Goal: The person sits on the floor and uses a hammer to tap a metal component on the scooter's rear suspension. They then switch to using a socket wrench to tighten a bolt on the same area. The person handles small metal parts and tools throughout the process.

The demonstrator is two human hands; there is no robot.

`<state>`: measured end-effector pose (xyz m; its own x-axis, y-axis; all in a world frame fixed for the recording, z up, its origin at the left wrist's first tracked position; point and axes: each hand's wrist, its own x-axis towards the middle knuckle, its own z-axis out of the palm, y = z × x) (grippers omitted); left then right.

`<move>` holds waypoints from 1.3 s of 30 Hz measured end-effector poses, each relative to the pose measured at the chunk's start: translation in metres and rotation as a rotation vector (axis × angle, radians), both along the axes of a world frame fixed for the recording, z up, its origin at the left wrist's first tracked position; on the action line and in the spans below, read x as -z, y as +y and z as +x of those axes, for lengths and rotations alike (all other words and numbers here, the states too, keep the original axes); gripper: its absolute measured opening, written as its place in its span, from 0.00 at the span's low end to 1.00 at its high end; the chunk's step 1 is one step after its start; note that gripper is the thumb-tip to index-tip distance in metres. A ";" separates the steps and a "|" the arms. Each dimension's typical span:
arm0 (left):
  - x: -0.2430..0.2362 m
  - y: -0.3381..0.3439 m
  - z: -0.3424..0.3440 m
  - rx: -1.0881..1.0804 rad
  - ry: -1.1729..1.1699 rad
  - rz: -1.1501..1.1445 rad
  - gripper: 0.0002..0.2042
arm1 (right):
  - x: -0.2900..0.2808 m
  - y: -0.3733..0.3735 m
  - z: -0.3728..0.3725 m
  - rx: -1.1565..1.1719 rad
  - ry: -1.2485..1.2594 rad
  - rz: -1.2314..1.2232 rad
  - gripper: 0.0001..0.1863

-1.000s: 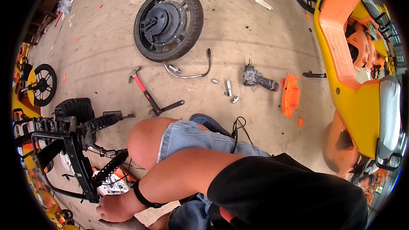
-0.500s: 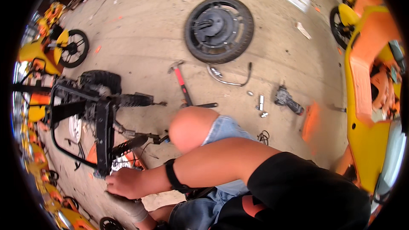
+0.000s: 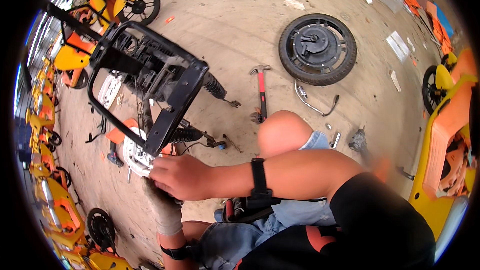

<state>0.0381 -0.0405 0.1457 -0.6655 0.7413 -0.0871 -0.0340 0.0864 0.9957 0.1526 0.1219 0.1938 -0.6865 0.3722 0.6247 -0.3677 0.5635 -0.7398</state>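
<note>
My right hand (image 3: pixel 180 175) reaches across my body to the lower corner of the black scooter frame (image 3: pixel 171 110), its fingers curled on something I cannot make out beside a white plate (image 3: pixel 134 154). My left hand (image 3: pixel 160 202), in a grey work glove, is just below it, its fingers mostly hidden. Under the frame hang black coil shocks (image 3: pixel 186 135) and cables, with a small blue part (image 3: pixel 221 145) at a cable's end. A cordless tool (image 3: pixel 114 157) lies left of the plate.
A loose wheel (image 3: pixel 317 49), red-handled hammer (image 3: pixel 261 85), bent metal tube (image 3: pixel 315 107), sockets (image 3: pixel 336 140) and impact driver (image 3: pixel 358 140) lie on the concrete floor (image 3: pixel 220 30). Yellow-orange scooters line the left (image 3: pixel 47 120) and stand at the right (image 3: pixel 440 150).
The view has swung left, so the frame, wheel and tools appear further right and more scooters show at left. My right hand stays at the frame's corner; the gloved left hand shows more.
</note>
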 end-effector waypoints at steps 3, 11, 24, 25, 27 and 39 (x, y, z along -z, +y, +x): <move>-0.053 0.030 0.035 -0.003 -0.493 0.176 0.30 | -0.003 0.004 0.006 -0.012 -0.010 0.024 0.09; -0.068 0.046 0.051 -0.113 -0.274 -0.025 0.29 | -0.016 0.009 0.013 -0.063 -0.058 -0.056 0.09; -0.086 0.047 0.036 0.002 -0.934 0.200 0.23 | -0.027 0.021 0.013 -0.076 -0.185 -0.342 0.09; -0.088 0.049 0.037 -0.061 -0.996 0.147 0.22 | -0.026 0.024 0.013 -0.063 -0.179 -0.374 0.09; -0.079 0.041 0.029 0.101 -1.120 0.226 0.21 | -0.028 0.024 0.013 -0.060 -0.191 -0.420 0.10; -0.084 0.043 0.040 0.004 -0.824 0.076 0.16 | -0.025 0.020 0.016 -0.094 -0.311 -0.379 0.11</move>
<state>0.0785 0.0023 0.2302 -0.4077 0.7671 -0.4953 -0.7551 0.0217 0.6553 0.1688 0.1420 0.2187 -0.8605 0.4606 0.2175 -0.1331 0.2088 -0.9689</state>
